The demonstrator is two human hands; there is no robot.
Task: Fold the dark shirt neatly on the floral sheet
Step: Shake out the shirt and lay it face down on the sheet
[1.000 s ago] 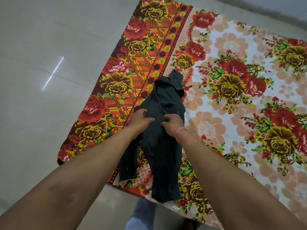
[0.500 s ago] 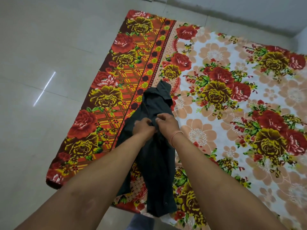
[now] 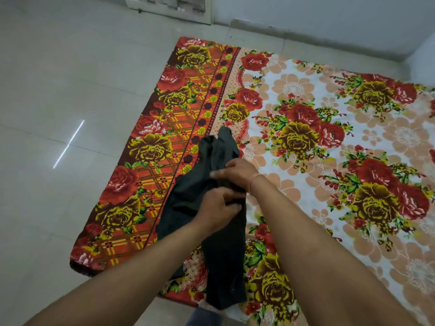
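A person's left hand (image 3: 217, 208) and right hand (image 3: 235, 172) meet close together over a dark shirt (image 3: 222, 257), the left nearer the camera and the right just beyond it. The left hand's fingers (image 3: 231, 200) are curled round a bunch of the cloth near the middle of the garment. The right hand bends down onto the fabric beside it and appears to pinch a fold, though its fingertips (image 3: 215, 173) are blurred. A thin pinkish band (image 3: 253, 181) circles the right wrist. Both bare forearms reach in from the bottom of the head view.

The shirt lies crumpled in a long, narrow heap, not yet folded flat. Its upper end points away from the person, and its lower end reaches the near edge of the floral sheet (image 3: 353, 161). It sits on the sheet's left part, across the line where the orange checked border meets the pale field of red and yellow roses.

The sheet is spread flat on a pale tiled floor (image 3: 58, 78), which carries a bright streak of reflected light (image 3: 68, 144) to the left. A light wall (image 3: 329, 12) runs along the far side.
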